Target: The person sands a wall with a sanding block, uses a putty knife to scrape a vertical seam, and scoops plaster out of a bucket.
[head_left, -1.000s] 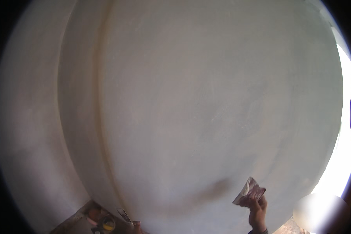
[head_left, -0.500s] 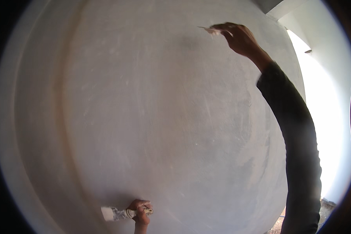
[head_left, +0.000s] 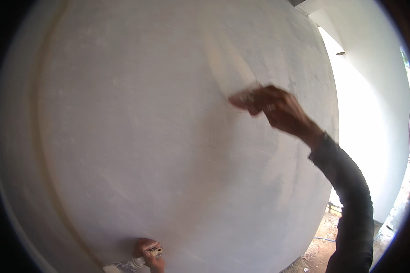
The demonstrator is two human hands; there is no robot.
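Note:
Before me stands a grey plastered wall [head_left: 136, 127]. My right hand [head_left: 278, 109], smeared by motion, is against its upper middle, fingers pinched round a thin flat putty blade whose edge is hardly visible now. From that hand two pale streaks [head_left: 216, 63] of fresh putty run up the wall. Low at the left, my left hand [head_left: 149, 251] is closed round the worn handle of a putty knife [head_left: 116, 267]. Its wide blade is coated in white and partly cut off by the lower edge.
A brownish vertical band [head_left: 36, 109] runs down the wall's left side. Past the wall's right edge are a bright opening and a pale side wall [head_left: 378, 82]. Rubble-strewn ground [head_left: 321, 245] with a thin blue line shows at the lower right.
My right hand has swept down the wall, leaving pale streaks above it. My left hand and the putty knife sit slightly lower and further left in view, as the whole view has shifted.

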